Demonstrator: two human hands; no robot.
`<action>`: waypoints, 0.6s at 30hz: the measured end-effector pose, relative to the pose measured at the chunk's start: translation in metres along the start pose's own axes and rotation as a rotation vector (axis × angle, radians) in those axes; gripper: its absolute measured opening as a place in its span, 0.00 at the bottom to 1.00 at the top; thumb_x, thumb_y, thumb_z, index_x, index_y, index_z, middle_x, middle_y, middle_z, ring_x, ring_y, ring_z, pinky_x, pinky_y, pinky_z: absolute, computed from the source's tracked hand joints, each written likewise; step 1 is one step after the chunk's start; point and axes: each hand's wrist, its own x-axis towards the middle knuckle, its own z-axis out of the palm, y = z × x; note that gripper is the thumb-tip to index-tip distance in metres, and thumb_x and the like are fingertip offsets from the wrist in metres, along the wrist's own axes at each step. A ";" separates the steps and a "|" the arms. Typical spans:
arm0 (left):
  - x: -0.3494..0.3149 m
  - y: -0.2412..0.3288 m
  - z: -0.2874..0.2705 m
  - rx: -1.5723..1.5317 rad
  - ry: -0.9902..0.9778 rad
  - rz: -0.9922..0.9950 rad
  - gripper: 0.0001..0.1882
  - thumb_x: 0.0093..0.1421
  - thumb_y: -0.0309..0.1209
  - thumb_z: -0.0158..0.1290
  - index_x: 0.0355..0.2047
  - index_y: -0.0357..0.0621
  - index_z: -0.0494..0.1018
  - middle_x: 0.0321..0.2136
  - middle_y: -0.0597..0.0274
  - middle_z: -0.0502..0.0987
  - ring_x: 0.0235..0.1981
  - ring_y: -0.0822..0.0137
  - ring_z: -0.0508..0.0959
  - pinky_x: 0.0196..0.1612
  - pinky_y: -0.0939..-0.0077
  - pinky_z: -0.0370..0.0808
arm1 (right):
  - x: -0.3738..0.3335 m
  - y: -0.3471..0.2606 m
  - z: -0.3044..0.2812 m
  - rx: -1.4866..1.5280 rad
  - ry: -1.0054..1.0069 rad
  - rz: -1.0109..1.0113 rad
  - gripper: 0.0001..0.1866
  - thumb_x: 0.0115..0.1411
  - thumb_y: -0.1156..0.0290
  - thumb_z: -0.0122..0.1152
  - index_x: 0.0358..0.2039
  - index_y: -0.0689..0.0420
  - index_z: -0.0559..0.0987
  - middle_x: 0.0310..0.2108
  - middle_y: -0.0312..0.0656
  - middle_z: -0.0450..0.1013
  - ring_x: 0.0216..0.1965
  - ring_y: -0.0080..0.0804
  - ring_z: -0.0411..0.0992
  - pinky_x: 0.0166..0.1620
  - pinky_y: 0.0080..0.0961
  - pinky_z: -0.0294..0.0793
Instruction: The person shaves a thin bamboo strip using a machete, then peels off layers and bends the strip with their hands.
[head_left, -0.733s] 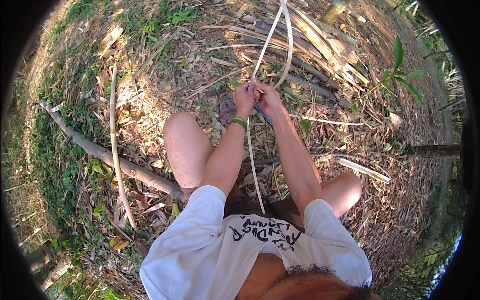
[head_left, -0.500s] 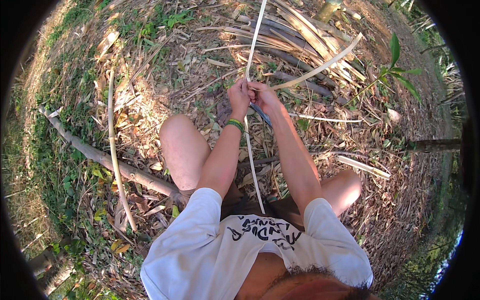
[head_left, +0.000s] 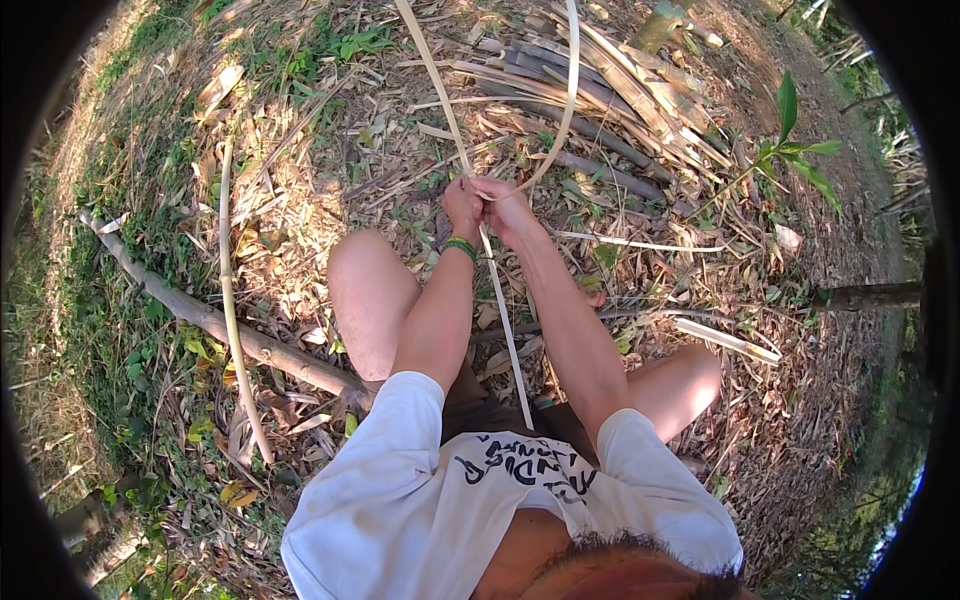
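Note:
My left hand (head_left: 463, 211) and my right hand (head_left: 507, 213) meet over the ground beyond my knees, fingers closed. Both pinch a long pale bamboo strip that splits into two above them. The left split length (head_left: 433, 75) runs up and away past the far edge; the right one (head_left: 572, 90) bows outward and curls back to my right hand. Below the hands the undivided strip (head_left: 505, 320) runs down between my legs to my lap. No blade shows now; anything under my right palm is hidden.
A pile of split bamboo (head_left: 640, 85) lies at the far right. On the left are a thin pole (head_left: 229, 280) and a thick branch (head_left: 200, 315). A short split piece (head_left: 728, 341) rests near my right knee. A leafy green sapling (head_left: 790, 150) stands at right.
The split lengths have swung: the right one now stands up in a bow, the other leans left. My hands moved slightly left and nearer. The bluish blade below my right hand is out of sight.

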 end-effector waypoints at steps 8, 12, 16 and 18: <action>-0.018 0.057 0.022 0.180 -0.021 0.478 0.09 0.67 0.32 0.53 0.37 0.38 0.77 0.21 0.60 0.75 0.19 0.72 0.71 0.25 0.73 0.69 | -0.003 -0.029 -0.029 -0.198 -0.020 0.088 0.10 0.65 0.61 0.55 0.29 0.52 0.76 0.20 0.32 0.70 0.23 0.21 0.66 0.29 0.21 0.64; -0.024 0.068 0.037 0.293 -0.023 0.548 0.11 0.66 0.35 0.54 0.34 0.37 0.77 0.20 0.52 0.77 0.19 0.62 0.75 0.26 0.66 0.71 | 0.003 -0.054 -0.030 -0.416 0.078 0.016 0.17 0.65 0.55 0.57 0.28 0.55 0.79 0.22 0.33 0.74 0.23 0.21 0.71 0.27 0.19 0.67; -0.039 0.082 0.048 0.413 -0.049 0.632 0.11 0.66 0.34 0.53 0.35 0.38 0.77 0.21 0.49 0.79 0.21 0.54 0.80 0.27 0.62 0.73 | 0.017 -0.061 -0.032 -0.464 0.214 -0.230 0.17 0.66 0.57 0.58 0.32 0.60 0.81 0.22 0.33 0.73 0.21 0.20 0.68 0.24 0.20 0.65; -0.035 0.083 0.044 0.394 -0.045 0.775 0.11 0.66 0.34 0.53 0.35 0.38 0.78 0.21 0.47 0.79 0.22 0.50 0.80 0.27 0.61 0.73 | 0.017 -0.065 -0.019 -0.467 0.228 -0.168 0.15 0.66 0.61 0.58 0.33 0.62 0.80 0.23 0.34 0.72 0.23 0.19 0.67 0.27 0.22 0.66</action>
